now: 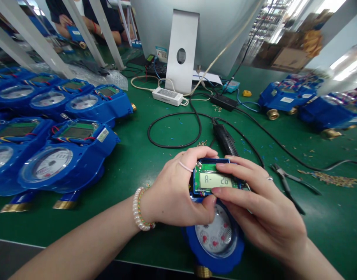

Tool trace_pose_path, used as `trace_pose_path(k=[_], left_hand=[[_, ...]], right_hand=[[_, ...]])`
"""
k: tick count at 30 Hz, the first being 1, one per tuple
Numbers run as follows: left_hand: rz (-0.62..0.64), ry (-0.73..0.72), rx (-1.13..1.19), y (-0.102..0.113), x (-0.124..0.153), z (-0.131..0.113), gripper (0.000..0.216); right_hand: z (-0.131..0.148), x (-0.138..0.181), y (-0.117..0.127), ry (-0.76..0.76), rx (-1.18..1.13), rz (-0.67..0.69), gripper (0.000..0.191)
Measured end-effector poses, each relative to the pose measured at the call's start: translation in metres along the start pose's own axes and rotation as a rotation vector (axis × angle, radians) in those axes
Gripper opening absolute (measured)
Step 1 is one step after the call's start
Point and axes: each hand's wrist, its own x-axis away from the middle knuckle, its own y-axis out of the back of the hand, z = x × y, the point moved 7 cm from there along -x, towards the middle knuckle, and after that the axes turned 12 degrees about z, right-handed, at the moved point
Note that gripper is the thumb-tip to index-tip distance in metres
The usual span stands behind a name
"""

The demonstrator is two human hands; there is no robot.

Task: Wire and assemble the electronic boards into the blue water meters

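Observation:
A blue water meter (238,249) with a round dial stands before me near the table's front edge. At its top is a green circuit board with a lit LCD display (215,180) reading "A- 26". My left hand (178,190) curves around the left side of this display module, thumb below it and fingers over its upper edge. From the right, my right hand (260,202) holds the same module, its fingertips on the board above and below the screen. The hands hide part of the board and housing. Just behind them lies a black electric screwdriver (225,140) with a cable.
Several blue meters (46,163) stand in rows at left; others with loose wires (286,97) are at right. Pliers (287,184) and a pile of screws (331,178) lie to the right. A monitor stand (182,54) and white adapter (167,96) are behind; a person sits beyond.

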Motion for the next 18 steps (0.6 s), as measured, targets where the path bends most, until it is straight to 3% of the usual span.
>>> trace_pose_path(k=[8, 18], left_hand=[[-0.04, -0.06, 0.005, 0.0012, -0.0008, -0.0022, 0.066], [-0.026, -0.07, 0.038, 0.0013, 0.0003, 0.0001, 0.068]], right_hand=[[-0.0045, 0.0026, 0.0007, -0.042, -0.197, -0.086, 0.023], [-0.0057, 0.0051, 0.0001, 0.003, -0.131, -0.045, 0.021]])
